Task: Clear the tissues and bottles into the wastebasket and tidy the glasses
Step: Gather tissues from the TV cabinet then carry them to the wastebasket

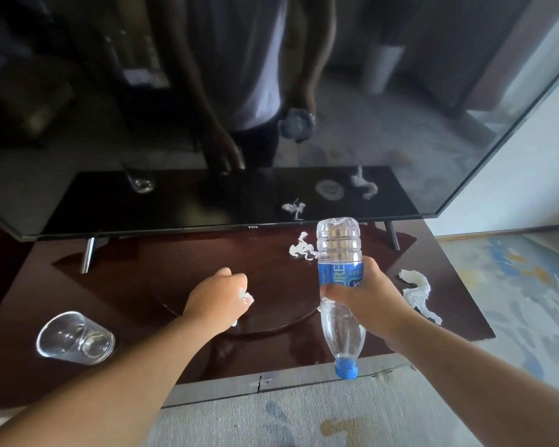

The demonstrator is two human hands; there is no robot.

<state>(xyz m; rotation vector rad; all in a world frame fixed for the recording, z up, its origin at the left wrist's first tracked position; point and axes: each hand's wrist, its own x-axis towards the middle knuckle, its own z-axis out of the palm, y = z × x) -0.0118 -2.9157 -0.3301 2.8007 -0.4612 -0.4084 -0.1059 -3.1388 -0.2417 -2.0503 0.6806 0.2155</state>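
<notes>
My right hand (367, 296) grips a clear plastic bottle (338, 243) with a blue label, held upside down above the table, blue cap pointing at me. My left hand (218, 295) is curled around a crumpled white tissue (246, 298) over the middle of the dark wooden table (181, 272). Two more twisted tissues lie on the table: one (302, 248) behind the bottle near the TV, another (418, 293) at the right edge. A clear glass (75, 338) lies on its side at the table's front left.
A large black TV (207, 108) on metal legs stands along the back of the table and mirrors the scene. A patterned rug (513, 285) covers the floor to the right and in front. No wastebasket is in view.
</notes>
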